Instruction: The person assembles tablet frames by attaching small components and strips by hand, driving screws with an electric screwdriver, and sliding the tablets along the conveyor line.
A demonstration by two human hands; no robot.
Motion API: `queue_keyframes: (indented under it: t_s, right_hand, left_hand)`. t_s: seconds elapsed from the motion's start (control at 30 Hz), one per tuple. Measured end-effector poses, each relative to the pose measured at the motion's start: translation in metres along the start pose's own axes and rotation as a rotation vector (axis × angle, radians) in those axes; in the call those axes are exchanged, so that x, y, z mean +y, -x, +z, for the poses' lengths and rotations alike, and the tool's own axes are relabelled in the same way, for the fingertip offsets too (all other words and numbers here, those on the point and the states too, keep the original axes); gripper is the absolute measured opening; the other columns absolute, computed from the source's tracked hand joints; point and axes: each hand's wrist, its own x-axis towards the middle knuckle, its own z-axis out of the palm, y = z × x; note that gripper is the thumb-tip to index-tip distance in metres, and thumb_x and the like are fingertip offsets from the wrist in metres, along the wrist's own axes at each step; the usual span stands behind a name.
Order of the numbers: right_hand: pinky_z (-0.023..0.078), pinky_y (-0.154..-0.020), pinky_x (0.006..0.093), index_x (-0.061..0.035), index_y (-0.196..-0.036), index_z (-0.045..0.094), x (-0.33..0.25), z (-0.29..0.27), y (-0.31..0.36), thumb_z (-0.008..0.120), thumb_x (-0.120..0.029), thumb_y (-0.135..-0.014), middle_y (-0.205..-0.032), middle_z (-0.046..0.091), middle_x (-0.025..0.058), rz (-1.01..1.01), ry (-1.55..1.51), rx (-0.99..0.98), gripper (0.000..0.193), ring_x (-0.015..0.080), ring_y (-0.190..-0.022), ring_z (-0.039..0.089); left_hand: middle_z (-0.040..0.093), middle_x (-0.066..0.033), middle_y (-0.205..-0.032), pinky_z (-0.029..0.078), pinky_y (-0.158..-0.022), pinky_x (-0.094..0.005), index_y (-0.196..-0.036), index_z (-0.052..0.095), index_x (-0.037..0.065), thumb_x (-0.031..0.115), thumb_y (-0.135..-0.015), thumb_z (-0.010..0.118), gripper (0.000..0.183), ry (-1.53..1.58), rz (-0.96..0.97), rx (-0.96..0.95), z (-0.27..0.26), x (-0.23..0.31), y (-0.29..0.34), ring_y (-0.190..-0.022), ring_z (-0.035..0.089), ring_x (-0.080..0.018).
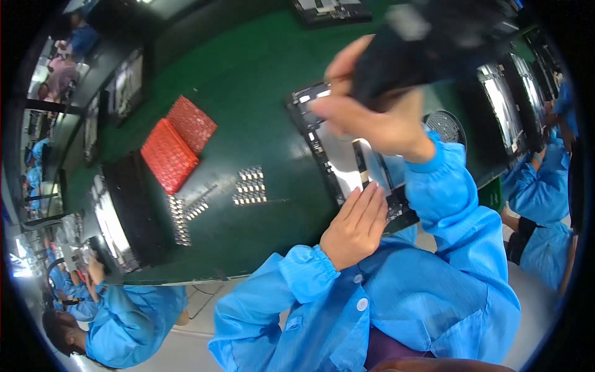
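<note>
An opened electronic device [338, 164] with a black frame and silver inner plates lies on the table before me. My left hand [354, 226] rests flat on its near edge, fingers stretched out and holding nothing. Above the far part of the device, my right hand [381, 118] is wrapped round a bulky black tool [409, 59]. The tool is blurred and cut off by the upper rim, so its exact kind does not show. Both the tool and the right hand hide part of the device.
Small metal parts stand in rows [250, 186] and another cluster [180, 220] on the green table [248, 111]. Red bubble-wrap pouches [168, 155] lie farther left. A round dark mesh dish [445, 127] sits right. More devices [114, 223] line both sides, where co-workers [133, 325] in blue work.
</note>
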Motion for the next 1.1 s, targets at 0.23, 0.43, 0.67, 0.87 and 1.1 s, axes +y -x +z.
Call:
queue_keyframes:
  t_s: [0.23,0.43,0.67,0.87,1.1]
  right_hand:
    - [0.043,-0.046,0.0204,-0.0026,-0.098,0.043,-0.024,-0.050,0.037,0.067,0.007,-0.073,-0.062,0.054,0.0046,-0.089,-0.254,0.122,0.035,0.0096,-0.051,0.054]
    - [0.052,-0.056,0.0312,-0.0015,-0.115,0.035,-0.006,-0.070,0.055,0.068,0.006,-0.068,-0.072,0.057,0.0124,0.116,-0.257,-0.004,0.058,0.0197,-0.059,0.059]
    - [0.052,-0.070,0.0295,-0.0067,-0.138,0.020,0.003,-0.061,0.052,0.069,0.006,-0.072,-0.108,0.057,0.0179,0.298,-0.577,0.042,0.084,0.0213,-0.080,0.062]
    - [0.042,-0.052,0.0229,0.0001,-0.120,0.043,-0.006,-0.077,0.060,0.074,0.001,-0.071,-0.063,0.055,0.0028,0.437,-0.359,-0.103,0.058,0.0089,-0.057,0.054]
    - [0.042,-0.045,0.0225,-0.0006,-0.115,0.041,0.000,-0.091,0.064,0.074,0.005,-0.067,-0.060,0.056,0.0071,0.360,-0.234,0.023,0.058,0.0122,-0.050,0.055]
  left_hand:
    - [0.055,-0.0209,-0.115,0.041,-0.094,-0.0470,-0.109,0.054,-0.005,0.009,-0.073,0.068,0.041,-0.290,-0.205,-0.017,-0.053,-0.084,-0.023,-0.114,0.050,-0.0352]
    - [0.056,-0.0204,-0.109,0.044,-0.088,-0.0402,-0.104,0.053,-0.004,0.008,-0.079,0.057,0.028,-0.499,-0.247,-0.078,-0.110,-0.220,-0.074,-0.102,0.054,-0.0359]
    - [0.050,-0.0203,-0.121,0.040,-0.094,-0.0408,-0.110,0.055,0.000,0.012,-0.069,0.067,0.044,-0.421,-0.211,-0.142,-0.070,-0.239,-0.166,-0.113,0.047,-0.0364]
    - [0.047,-0.0219,-0.124,0.039,-0.097,-0.0418,-0.125,0.039,0.002,0.008,-0.057,0.071,0.075,-0.495,-0.290,-0.476,-0.029,-0.253,-0.257,-0.119,0.042,-0.0364]
    - [0.054,-0.0177,-0.116,0.045,-0.082,-0.0395,-0.110,0.051,-0.001,0.004,-0.059,0.062,0.052,-0.717,-0.290,-0.016,-0.023,-0.218,-0.232,-0.107,0.052,-0.0319]
